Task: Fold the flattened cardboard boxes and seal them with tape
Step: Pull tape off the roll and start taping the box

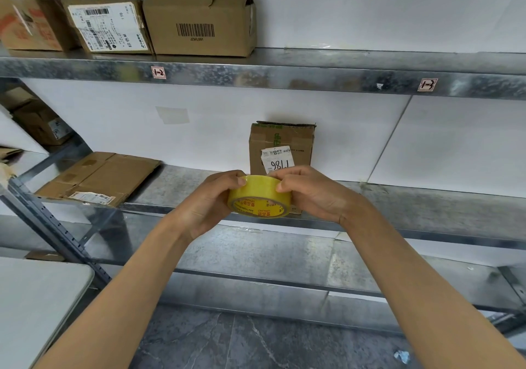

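Observation:
A yellow tape roll (pixel 260 198) with a red-printed core is held in front of the middle shelf. My left hand (pixel 209 200) grips its left side, thumb on the top rim. From the right, my right hand (pixel 310 192) grips the roll with its fingers curled over the top edge. Directly behind the roll, a small folded cardboard box (pixel 281 141) with a white label stands upright on the middle shelf (pixel 182 186). Flattened cardboard boxes (pixel 99 178) lie in a stack at the left of that shelf.
Three worn cardboard boxes (pixel 199 21) sit on the top shelf (pixel 313 78) of the metal rack. A grey table corner (pixel 37 306) is at lower left. A lower shelf (pixel 256 254) and dark stone floor (pixel 256 340) lie below my arms.

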